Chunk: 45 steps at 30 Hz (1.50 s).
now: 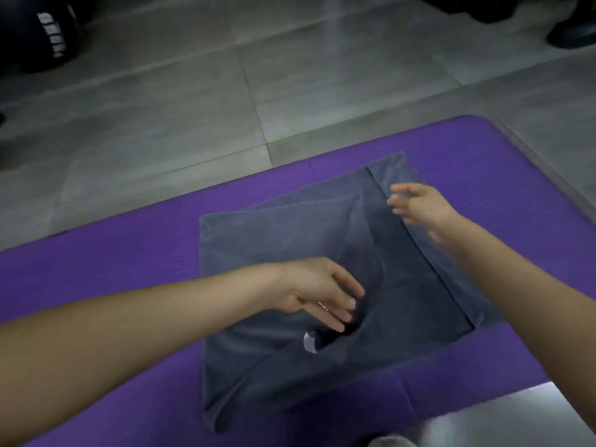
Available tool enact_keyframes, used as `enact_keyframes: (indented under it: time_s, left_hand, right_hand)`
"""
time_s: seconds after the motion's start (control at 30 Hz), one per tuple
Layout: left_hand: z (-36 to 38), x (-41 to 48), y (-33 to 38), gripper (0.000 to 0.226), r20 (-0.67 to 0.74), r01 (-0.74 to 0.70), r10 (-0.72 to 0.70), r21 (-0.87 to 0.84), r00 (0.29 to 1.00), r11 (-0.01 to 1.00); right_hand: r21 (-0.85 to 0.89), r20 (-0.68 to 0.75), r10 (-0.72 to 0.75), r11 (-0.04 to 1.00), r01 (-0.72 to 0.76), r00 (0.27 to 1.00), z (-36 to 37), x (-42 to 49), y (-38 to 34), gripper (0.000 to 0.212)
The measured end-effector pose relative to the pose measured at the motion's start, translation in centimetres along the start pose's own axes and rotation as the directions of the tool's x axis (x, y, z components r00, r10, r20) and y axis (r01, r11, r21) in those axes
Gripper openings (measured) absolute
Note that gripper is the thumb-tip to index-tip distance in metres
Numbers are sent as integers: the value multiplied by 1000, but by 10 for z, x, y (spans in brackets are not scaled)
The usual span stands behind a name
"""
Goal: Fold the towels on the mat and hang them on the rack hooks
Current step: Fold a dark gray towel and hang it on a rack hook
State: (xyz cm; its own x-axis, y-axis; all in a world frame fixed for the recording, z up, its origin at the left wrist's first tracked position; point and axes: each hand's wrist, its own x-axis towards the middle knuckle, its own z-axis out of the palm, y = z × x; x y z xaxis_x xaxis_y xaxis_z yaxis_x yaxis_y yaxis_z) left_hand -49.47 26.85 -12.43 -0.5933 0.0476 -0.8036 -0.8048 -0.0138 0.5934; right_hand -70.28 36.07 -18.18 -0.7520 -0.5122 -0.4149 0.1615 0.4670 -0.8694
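The grey towel (274, 240) lies part-folded at mid-frame on the purple mat (113, 269), flat so its layers can be squared; the left hand (317, 293) is over a puckered fold, fingers (335, 317) loosely spread, gripping nothing; the right hand (419, 206), blurred at the towel's upper-right edge, looks likewise empty, probably poised to smooth.

Mat (96, 279) lay bare at 9 and 3 o'clock of towel (274, 240); tiled floor (193, 108) open at 12; dark object (29, 33) stood at 11, dark shoe (574, 30) at 1.
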Motion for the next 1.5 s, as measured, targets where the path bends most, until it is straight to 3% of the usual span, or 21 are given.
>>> enact_keyframes:
  time_s: [0.07, 0.13, 0.23, 0.37, 0.5, 0.6, 0.67, 0.8, 0.9, 0.97, 1.23, 1.33, 1.43, 1.5]
  left_hand:
    - [-7, 22, 0, 28, -88, 15, -5, 112, 996, 994]
    - [-19, 43, 3, 24, -227, 6, 78, 350, 971, 937]
    - [-44, 78, 12, 20, -408, 78, 319, 710, 855, 700]
    - [-54, 121, 30, 17, -493, 44, 513, 750, 703, 660]
    - [-42, 166, 43, 32, -564, 70, 521, 719, 641, 692]
    - [-32, 195, 43, 44, -601, 132, 503, 713, 621, 689]
    - [-29, 206, 42, 42, -630, 158, 489, 695, 604, 701]
    - [-33, 203, 44, 28, -689, 58, 474, 597, 548, 800]
    - [-47, 182, 55, 25, -751, -59, 475, 507, 458, 860]
    - [-60, 165, 68, 24, -786, -115, 482, 477, 387, 871]
    - [-65, 131, 156, 24, -717, -161, 667, 648, 203, 745]
    - [-56, 159, 185, 24, -671, -176, 707, 686, 223, 706]
    - [-44, 191, 178, 33, -607, -182, 701, 693, 374, 698]
    - [-38, 201, 150, 38, -576, -178, 672, 683, 465, 708]
  right_hand:
    - [-76, -106, -27, 997, 19, 994, -17, -12, 37, 18]
    - [-157, -151, -8, 987, -16, 988, -24, -31, 73, 13]
    - [-240, -185, 24, 968, -69, 982, -16, -68, 117, 21]
    - [-342, -252, 109, 919, -194, 962, 8, -121, 124, 28]
    - [-488, -286, 211, 807, -332, 935, 28, -138, 129, 45]
    - [-625, -276, 135, 727, -284, 952, 44, -138, 132, 51]
    - [-652, -276, 60, 722, -233, 959, 51, -135, 131, 41]
    - [-507, -279, 105, 828, -239, 955, 47, -134, 128, 18]
    - [-22, -191, 263, 962, -272, 946, 25, -131, 126, 19]
    - [279, -101, 304, 923, -266, 947, 10, -128, 117, 21]
    - [52, -96, 43, 998, -38, 994, -78, -100, 61, 20]
    - [0, -184, 27, 1000, -27, 983, -112, -75, 61, 16]
    - [-238, -254, 35, 966, -97, 967, -124, -46, 94, 14]
    - [-397, -295, 82, 895, -201, 952, -125, -41, 116, 25]
